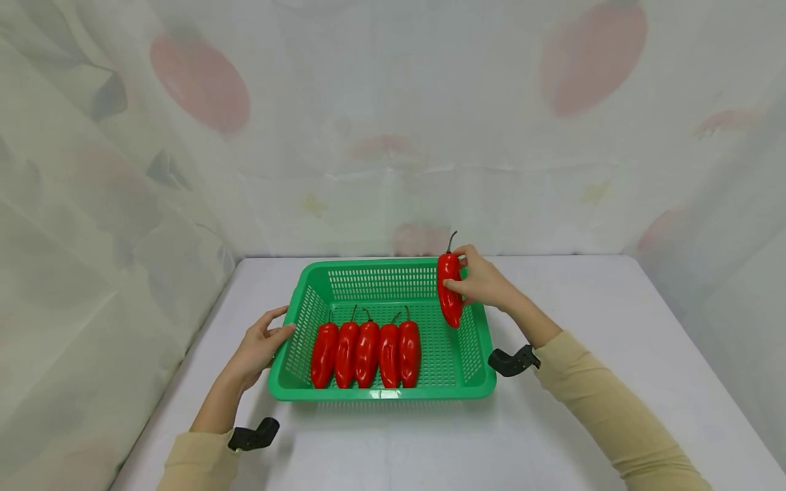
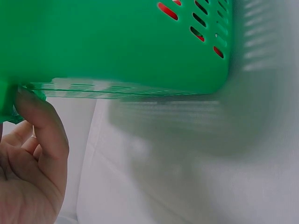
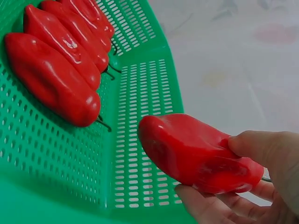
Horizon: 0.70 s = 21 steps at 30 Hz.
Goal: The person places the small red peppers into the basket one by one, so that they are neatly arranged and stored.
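My right hand pinches a glossy red chili pepper between thumb and fingers, stem up, above the right end of a green plastic basket. In the right wrist view the tip of this pepper points into the basket, clear of the floor. Several more red peppers lie side by side in a row on the left part of the basket floor, stems towards the back. On the left side, my left hand grips the basket's rim; the left wrist view shows its fingers curled at the edge.
The basket stands on a white-covered table. A pale curtain with a faded fruit print hangs behind the table and along its sides. Black wrist cameras are strapped at both sleeves.
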{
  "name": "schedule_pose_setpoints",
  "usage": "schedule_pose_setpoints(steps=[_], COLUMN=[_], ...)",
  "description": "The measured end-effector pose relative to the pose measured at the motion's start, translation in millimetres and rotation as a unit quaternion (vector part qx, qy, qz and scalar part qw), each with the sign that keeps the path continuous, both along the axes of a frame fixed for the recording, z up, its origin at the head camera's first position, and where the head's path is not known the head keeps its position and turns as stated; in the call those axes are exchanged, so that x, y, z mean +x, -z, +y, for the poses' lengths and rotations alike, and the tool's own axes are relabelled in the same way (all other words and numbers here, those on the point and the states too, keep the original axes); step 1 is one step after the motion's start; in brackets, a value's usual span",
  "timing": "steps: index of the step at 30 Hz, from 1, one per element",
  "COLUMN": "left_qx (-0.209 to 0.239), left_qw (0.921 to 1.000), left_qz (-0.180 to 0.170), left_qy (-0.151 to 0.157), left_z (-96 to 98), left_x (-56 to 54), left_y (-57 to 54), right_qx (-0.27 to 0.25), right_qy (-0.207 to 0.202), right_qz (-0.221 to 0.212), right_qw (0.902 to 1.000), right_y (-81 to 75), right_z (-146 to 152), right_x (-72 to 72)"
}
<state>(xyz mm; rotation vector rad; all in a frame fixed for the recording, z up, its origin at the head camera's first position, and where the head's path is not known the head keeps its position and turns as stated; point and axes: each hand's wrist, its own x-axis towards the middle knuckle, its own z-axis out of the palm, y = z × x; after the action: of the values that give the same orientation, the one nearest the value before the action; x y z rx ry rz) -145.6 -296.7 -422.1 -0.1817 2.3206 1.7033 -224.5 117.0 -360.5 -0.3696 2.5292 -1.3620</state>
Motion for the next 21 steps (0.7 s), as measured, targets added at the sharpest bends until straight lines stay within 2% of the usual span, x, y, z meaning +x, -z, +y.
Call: schedule_pose_setpoints(steps=[11, 21], left_qx=[-0.001, 0.007], left_qw=[1.0, 1.0], left_qz=[0.0, -0.007], left_qy=[-0.001, -0.001], left_z=[-0.5, 5.8], left_x=[-0.5, 3.6], left_y=[1.7, -11.9], right_qx=[-0.028, -0.008], right_qy=[-0.03, -0.042], right_qz=[-0.054, -0.115], right_qw=[0.9977, 0.9924], right_y=[4.0, 10.3], right_z=[-15, -25], right_x=[1.2, 1.0])
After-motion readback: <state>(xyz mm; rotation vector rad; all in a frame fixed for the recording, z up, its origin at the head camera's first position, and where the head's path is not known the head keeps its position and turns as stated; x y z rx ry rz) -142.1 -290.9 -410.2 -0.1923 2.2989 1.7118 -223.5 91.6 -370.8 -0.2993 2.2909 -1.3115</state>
